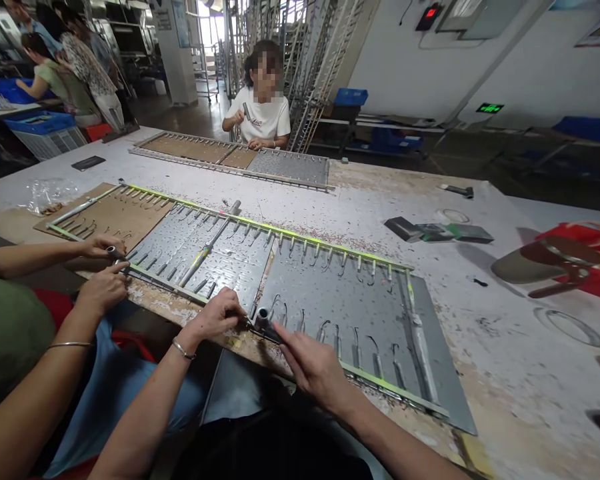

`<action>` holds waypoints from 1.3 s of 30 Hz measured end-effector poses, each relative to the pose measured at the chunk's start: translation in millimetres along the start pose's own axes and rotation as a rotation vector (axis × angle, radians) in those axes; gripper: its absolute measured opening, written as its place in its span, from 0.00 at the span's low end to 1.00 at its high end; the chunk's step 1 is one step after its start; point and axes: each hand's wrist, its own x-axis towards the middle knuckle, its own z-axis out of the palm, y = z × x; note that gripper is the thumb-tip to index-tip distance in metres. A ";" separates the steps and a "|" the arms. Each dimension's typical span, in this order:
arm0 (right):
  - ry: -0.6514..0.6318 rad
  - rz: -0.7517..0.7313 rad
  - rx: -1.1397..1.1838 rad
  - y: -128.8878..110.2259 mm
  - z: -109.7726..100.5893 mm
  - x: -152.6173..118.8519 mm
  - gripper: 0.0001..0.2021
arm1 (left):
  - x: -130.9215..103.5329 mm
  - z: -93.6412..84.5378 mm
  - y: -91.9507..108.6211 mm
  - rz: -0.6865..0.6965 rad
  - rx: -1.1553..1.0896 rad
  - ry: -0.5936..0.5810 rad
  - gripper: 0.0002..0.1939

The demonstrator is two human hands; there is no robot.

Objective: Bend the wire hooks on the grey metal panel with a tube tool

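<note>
A long metal rack frame [280,233] with rows of small hooks lies across grey sheets on the table. My left hand [219,315] pinches a hook at the rack's near rail. My right hand [314,365] grips a short grey metal tube [263,319] whose open end sits over that same spot. The two hands almost touch at the near rail [380,383].
A co-worker at my left has both hands [103,267] on the same rack, holding another tube. Across the table a seated person works on a second rack [240,160]. Tape rolls [570,327], flat dark pieces [437,231] and a plastic bag [50,195] lie on the tabletop.
</note>
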 end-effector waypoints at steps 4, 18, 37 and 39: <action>0.150 -0.027 0.003 0.2 -2.7 2.3 0.25 | -1.0 1.6 0.7 -0.019 0.000 0.011 0.08; 0.022 -0.005 -0.078 4.2 -5.4 2.3 0.23 | -1.6 5.8 2.3 -0.010 0.032 0.036 0.07; -0.019 -0.033 0.012 -5.2 -5.0 4.0 0.23 | -1.2 6.7 9.1 -0.015 -0.005 0.030 0.06; 0.086 -0.032 0.033 -5.8 -5.7 3.6 0.25 | -1.3 7.3 9.2 -0.017 -0.014 0.055 0.06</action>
